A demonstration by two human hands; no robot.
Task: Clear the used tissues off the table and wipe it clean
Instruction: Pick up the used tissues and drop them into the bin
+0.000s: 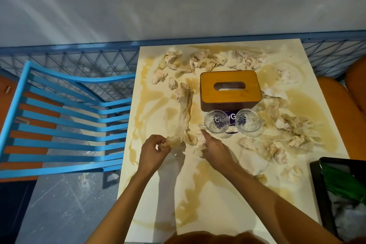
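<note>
While the left hand (156, 150) pinches the near end of a soaked strip (185, 113), the right hand (215, 148) lies over a wad (199, 149), index finger out; grip unclear. Tissues (245, 60) litter the stained table (217, 204).

Risk: the strip tears or drips when lifted; the right hand knocks the near cup (216, 123).

Both it and the other cup (248, 122) look empty. The box (229, 87) shows tissue in its slot. The bin (340, 194) holds white waste.
</note>
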